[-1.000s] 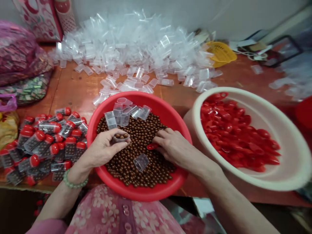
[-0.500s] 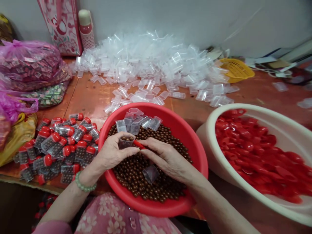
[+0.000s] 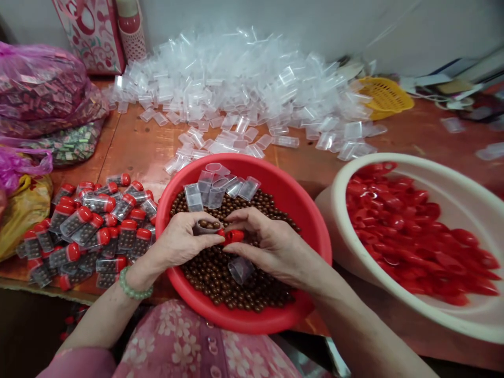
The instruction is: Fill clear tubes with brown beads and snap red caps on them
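Observation:
Over the red basin point(image 3: 315, 231) of brown balls point(image 3: 236, 300), my left hand point(image 3: 185, 239) grips a clear plastic container point(image 3: 203, 229) whose open top shows a few brown balls. My right hand point(image 3: 271, 244) has a red cap point(image 3: 234, 236) between thumb and fingers, right beside the container's mouth. Another bit of red shows at my left thumb tip; I cannot tell whether it is part of the same piece. Below the right fingers, one clear container point(image 3: 240, 270) lies on the balls. Several empty clear containers point(image 3: 216, 191) rest at the basin's far side.
Capped containers of balls point(image 3: 86, 226) are heaped at the left. A cream tub point(image 3: 338, 199) of red caps point(image 3: 409, 231) stands at the right. Clear containers point(image 3: 244, 84) pile up along the wall, near a yellow basket point(image 3: 388, 97). Filled plastic bags point(image 3: 47, 89) sit far left.
My right hand has opened its fingers a little and drawn slightly back, turning the red cap so its hollow side shows. The view has tilted down slightly.

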Available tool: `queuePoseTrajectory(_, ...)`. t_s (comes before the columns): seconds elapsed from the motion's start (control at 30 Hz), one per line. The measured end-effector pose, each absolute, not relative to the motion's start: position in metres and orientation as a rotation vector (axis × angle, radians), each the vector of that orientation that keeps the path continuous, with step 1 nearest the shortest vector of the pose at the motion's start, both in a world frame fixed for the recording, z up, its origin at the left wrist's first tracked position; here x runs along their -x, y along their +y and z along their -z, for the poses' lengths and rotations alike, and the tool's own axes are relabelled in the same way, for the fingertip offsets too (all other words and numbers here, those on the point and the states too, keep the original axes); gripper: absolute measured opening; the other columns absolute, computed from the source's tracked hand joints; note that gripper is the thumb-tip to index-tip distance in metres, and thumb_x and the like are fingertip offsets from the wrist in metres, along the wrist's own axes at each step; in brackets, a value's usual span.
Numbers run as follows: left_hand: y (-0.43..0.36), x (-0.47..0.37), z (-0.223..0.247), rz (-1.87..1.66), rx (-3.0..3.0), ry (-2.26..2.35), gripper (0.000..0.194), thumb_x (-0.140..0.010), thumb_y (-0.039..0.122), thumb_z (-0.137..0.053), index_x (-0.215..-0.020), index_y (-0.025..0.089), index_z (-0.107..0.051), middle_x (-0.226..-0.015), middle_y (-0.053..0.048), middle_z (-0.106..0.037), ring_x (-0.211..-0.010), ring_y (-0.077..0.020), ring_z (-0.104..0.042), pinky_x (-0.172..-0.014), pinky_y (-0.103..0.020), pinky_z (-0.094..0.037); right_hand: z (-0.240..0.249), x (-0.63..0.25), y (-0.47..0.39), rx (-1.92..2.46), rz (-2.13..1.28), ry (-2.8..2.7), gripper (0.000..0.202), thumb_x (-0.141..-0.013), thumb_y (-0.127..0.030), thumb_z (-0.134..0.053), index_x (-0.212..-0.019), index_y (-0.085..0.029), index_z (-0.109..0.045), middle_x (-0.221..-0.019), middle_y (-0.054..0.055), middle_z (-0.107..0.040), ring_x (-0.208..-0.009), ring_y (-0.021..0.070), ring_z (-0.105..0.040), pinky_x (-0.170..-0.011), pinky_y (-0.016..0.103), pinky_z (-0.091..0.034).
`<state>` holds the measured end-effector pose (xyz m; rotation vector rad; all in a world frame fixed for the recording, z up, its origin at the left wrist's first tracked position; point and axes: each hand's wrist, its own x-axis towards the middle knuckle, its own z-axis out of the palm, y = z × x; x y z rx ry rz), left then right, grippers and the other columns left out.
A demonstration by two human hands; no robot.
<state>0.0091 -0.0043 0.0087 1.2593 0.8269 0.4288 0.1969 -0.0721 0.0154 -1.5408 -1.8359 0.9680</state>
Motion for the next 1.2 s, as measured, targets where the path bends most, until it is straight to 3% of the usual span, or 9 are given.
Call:
queuePoseTrajectory(0.17, -0.004, -0.01, -0.009, -0.49, -1.113, 0.853, 0.03, -0.066, 0.021, -0.077, -0.088, 0.016, -0.057, -0.073, 0.005, -0.061, -0.068, -0.0084, -0.055, -0.069, -0.023, -0.042, -0.021, -0.186, -0.066, 1.35, -0.794, -1.955, 0.029, -0.086, -0.018, -0.063, -0.113, -0.024, -0.061, -0.104, 0.003, -0.074, -0.089, 0.0157, -0.071, -0.079, 0.024, -0.055)
queuePoseTrajectory(0.3, -0.004, -0.009, -0.009, -0.515, -1.025, 0.823, 0.033, -0.066, 0.019, -0.078, -0.088, 0.016, -0.054, -0.077, 0.004, -0.062, -0.072, -0.0087, -0.057, -0.073, -0.023, -0.044, -0.018, -0.185, -0.065, 1.259, -0.775, -1.91, 0.013, -0.084, -0.019, -0.068, -0.096, -0.023, -0.067, -0.086, 0.0, -0.074, -0.075, 0.0124, -0.069, -0.071, 0.021, -0.055)
queuePoseTrajectory(0.47, -0.004, -0.003, -0.007, -0.533, -0.959, 0.707, 0.026, -0.072, 0.023, -0.075, -0.09, 0.015, -0.058, -0.086, -0.001, -0.065, -0.076, -0.0097, -0.06, -0.075, -0.024, -0.045, -0.016, -0.191, -0.065, 1.352, -0.937, -1.429, 0.015, -0.071, -0.024, -0.081, -0.08, -0.024, -0.069, -0.071, -0.003, -0.072, -0.059, 0.0103, -0.066, -0.056, 0.018, -0.053)
queuePoseTrajectory(0.57, -0.005, 0.001, -0.006, -0.531, -0.942, 0.498, 0.024, -0.077, 0.03, -0.072, -0.091, 0.014, -0.062, -0.09, -0.004, -0.067, -0.082, -0.0129, -0.062, -0.078, -0.027, -0.048, -0.015, -0.192, -0.061, 1.304, -1.017, -1.106, 0.021, -0.064, -0.023, -0.085, -0.078, -0.024, -0.07, -0.07, -0.003, -0.073, -0.059, 0.0095, -0.067, -0.056, 0.017, -0.055)
queuePoseTrajectory(0.67, -0.004, 0.001, -0.008, -0.44, -1.097, 0.483, 0.018, -0.078, 0.026, -0.07, -0.09, 0.013, -0.064, -0.087, -0.004, -0.066, -0.081, -0.0123, -0.06, -0.08, -0.027, -0.046, -0.012, -0.191, -0.056, 1.236, -1.054, -0.92, 0.022, -0.061, -0.025, -0.088, -0.075, -0.024, -0.07, -0.069, -0.004, -0.074, -0.059, 0.0079, -0.067, -0.057, 0.014, -0.054)
queuePoseTrajectory(0.8, 0.001, -0.003, -0.011, -0.415, -1.285, 0.64, 0.013, -0.08, 0.023, -0.065, -0.089, 0.013, -0.064, -0.078, 0.001, -0.062, -0.073, -0.0094, -0.054, -0.077, -0.025, -0.043, -0.01, -0.187, -0.054, 1.182, -1.136, -0.871, 0.019, -0.066, -0.025, -0.085, -0.079, -0.026, -0.071, -0.074, -0.004, -0.075, -0.064, 0.0079, -0.069, -0.061, 0.015, -0.057)
queuePoseTrajectory(0.97, 0.003, -0.001, -0.02, -0.404, -1.374, 0.623, 0.018, -0.077, 0.025, -0.067, -0.091, 0.014, -0.067, -0.089, -0.002, -0.067, -0.084, -0.0138, -0.059, -0.083, -0.027, -0.044, -0.01, -0.185, -0.057, 1.111, -1.18, -0.922, 0.016, -0.074, -0.025, -0.079, -0.088, -0.028, -0.072, -0.086, -0.003, -0.075, -0.075, 0.0105, -0.072, -0.069, 0.021, -0.06)
queuePoseTrajectory(1.2, 0.004, -0.002, -0.02, -0.34, -1.351, 0.605, 0.022, -0.077, 0.028, -0.068, -0.095, 0.013, -0.069, -0.09, -0.003, -0.068, -0.082, -0.0138, -0.059, -0.081, -0.027, -0.045, -0.01, -0.18, -0.061, 1.131, -1.07, -0.924, 0.017, -0.074, -0.026, -0.08, -0.088, -0.028, -0.072, -0.085, -0.003, -0.076, -0.077, 0.01, -0.071, -0.074, 0.02, -0.057)
